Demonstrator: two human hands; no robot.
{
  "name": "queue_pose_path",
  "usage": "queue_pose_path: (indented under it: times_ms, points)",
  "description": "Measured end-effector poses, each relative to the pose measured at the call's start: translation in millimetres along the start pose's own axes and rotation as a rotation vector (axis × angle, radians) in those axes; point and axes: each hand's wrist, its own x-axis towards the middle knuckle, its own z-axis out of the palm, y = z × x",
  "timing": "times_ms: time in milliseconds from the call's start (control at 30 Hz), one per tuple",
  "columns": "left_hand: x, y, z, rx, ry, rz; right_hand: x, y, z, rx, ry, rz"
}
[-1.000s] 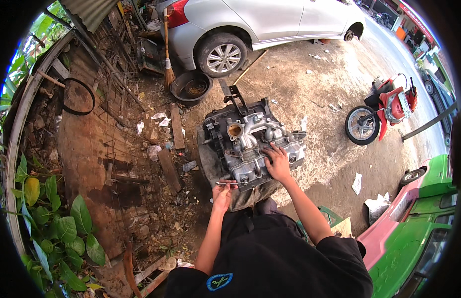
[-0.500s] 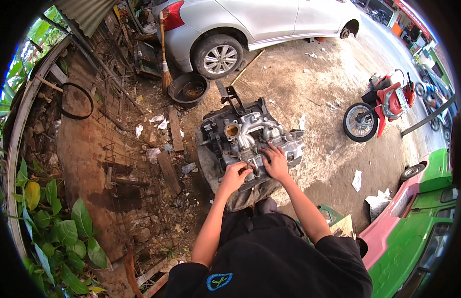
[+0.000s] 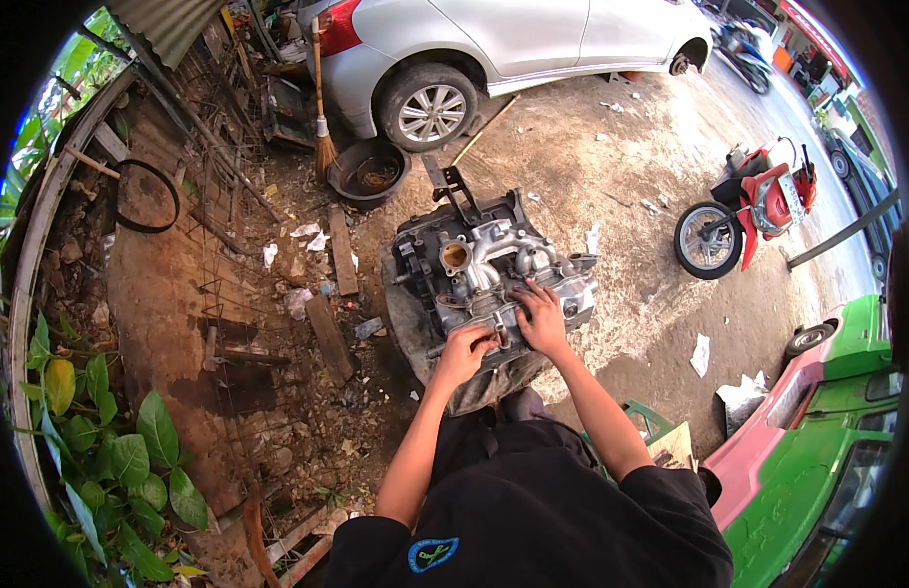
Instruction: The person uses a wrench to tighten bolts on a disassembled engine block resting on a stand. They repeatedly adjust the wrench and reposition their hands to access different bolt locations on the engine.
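Observation:
A metal engine assembly (image 3: pixel 494 253), with a pale intake casting and a round opening, rests on a dark, dirty cloth (image 3: pixel 407 328) in front of me. My left hand (image 3: pixel 466 348) is at the near edge of its top cover, fingertips pinched beside a short upright pipe; whatever they grip is hidden. Higher and to the right, my right hand (image 3: pixel 540 318) lies on the cover with its fingers apart. A black bracket (image 3: pixel 453 186) sticks up from the far side of the engine.
Beyond are a black basin (image 3: pixel 361 174), a broom (image 3: pixel 325 147) and a silver car (image 3: pixel 513 44). A red motorbike (image 3: pixel 768 211) and a green-pink vehicle (image 3: pixel 827 431) stand to the right. Planks (image 3: pixel 332 338), litter and plants (image 3: pixel 131 451) are on my left. A motorbike (image 3: pixel 753 69) is on the road.
My left hand, earlier holding a thin metal piece at the engine's lower left edge, has moved up and right to the short pipe. A motorbike has appeared on the road.

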Motion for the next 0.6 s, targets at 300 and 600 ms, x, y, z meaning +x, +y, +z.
queue_pose_path:
  times_ms: [300,600]
  points:
    - [-39.6,-33.8,14.2,-0.404,0.273,-0.127,0.5,-0.9,-2.2,0.003,-0.04,0.019]
    - [-76.4,-75.8,30.4,-0.933,0.544,-0.226,0.9,-2.6,-5.0,0.011,-0.052,0.024]
